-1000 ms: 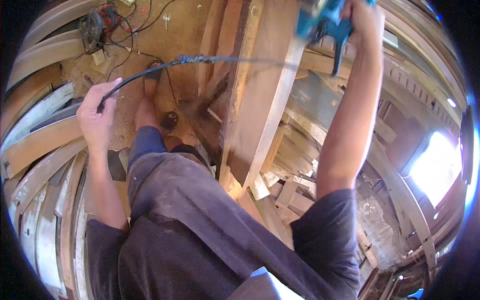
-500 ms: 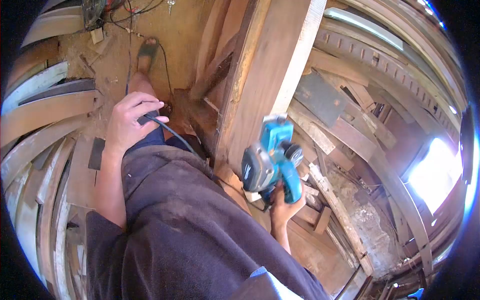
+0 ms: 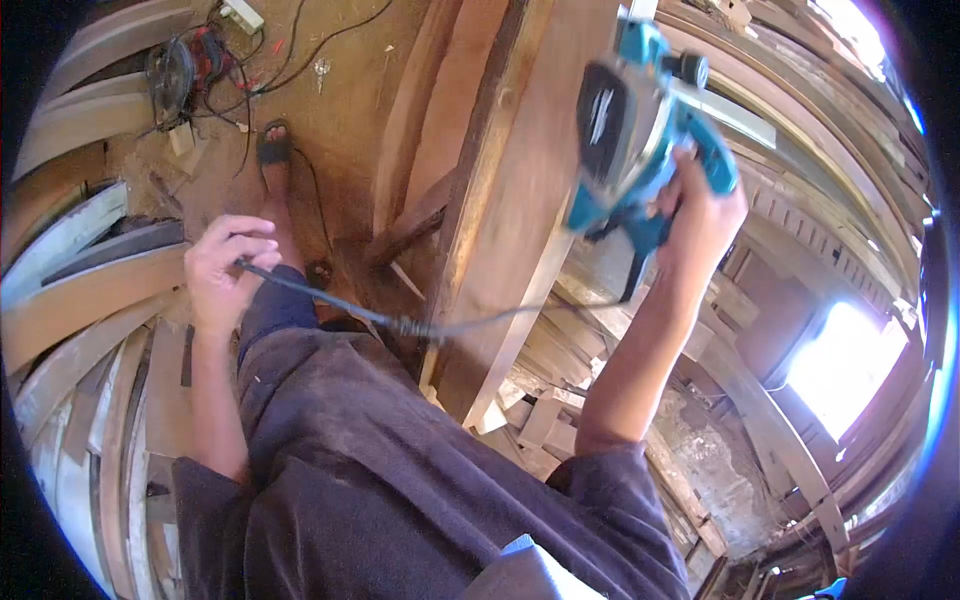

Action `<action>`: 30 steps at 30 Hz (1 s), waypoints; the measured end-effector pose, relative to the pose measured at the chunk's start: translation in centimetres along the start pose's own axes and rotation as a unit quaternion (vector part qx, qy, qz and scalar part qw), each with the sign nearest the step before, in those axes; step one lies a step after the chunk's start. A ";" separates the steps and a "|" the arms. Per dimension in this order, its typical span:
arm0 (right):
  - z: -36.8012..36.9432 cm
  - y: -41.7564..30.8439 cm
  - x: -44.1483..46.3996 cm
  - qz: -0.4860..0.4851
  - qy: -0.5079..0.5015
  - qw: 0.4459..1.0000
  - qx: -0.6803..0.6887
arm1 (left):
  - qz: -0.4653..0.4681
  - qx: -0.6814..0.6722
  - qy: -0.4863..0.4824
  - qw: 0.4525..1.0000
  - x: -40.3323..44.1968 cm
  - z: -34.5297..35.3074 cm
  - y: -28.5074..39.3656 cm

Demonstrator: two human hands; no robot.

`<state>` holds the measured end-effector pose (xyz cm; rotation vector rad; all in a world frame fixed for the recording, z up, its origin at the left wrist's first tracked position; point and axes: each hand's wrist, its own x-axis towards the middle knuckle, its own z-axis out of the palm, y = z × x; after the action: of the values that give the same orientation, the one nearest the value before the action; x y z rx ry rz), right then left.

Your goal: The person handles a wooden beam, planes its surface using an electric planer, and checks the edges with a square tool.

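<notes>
My right hand [image 3: 703, 218] is closed around the rear handle of a teal electric planer [image 3: 625, 125], raised at the far part of a wide wooden beam [image 3: 510, 210]. Blur hides whether the planer's sole touches the wood. From its back end a dark power cord [image 3: 345, 304] runs across the beam to my left hand [image 3: 222, 268]. That hand pinches the cord between thumb and fingers, above my left thigh.
On the floor at the upper left lie a circular saw [image 3: 172, 80], a white power strip [image 3: 242, 14] and loose cables. Stacked planks [image 3: 95, 290] line the left side. Wood offcuts [image 3: 545, 420] and boards pile up on the right, near a bright opening [image 3: 845, 370].
My right hand has carried the planer forward along the beam, away from my body. The cord has drawn out nearly straight across the beam. My left hand has shifted slightly left and still grips it.
</notes>
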<state>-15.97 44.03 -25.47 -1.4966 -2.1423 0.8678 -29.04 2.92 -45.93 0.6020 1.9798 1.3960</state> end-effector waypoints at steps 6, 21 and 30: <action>5.7 -4.5 22.9 -0.040 -0.025 0.998 0.052 | 0.051 0.046 0.004 0.998 8.5 -1.8 2.0; 0.6 -2.1 6.8 -0.008 -0.046 0.996 -0.078 | 0.064 -0.006 0.080 0.995 10.9 -2.5 2.5; -7.7 7.6 -21.1 0.128 -0.004 0.990 -0.063 | 0.111 0.044 0.015 0.993 5.9 -0.8 2.6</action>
<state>1.67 28.25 -24.24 -1.8665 -2.0748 0.8343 -33.73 7.28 -44.71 0.8683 2.0566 1.4605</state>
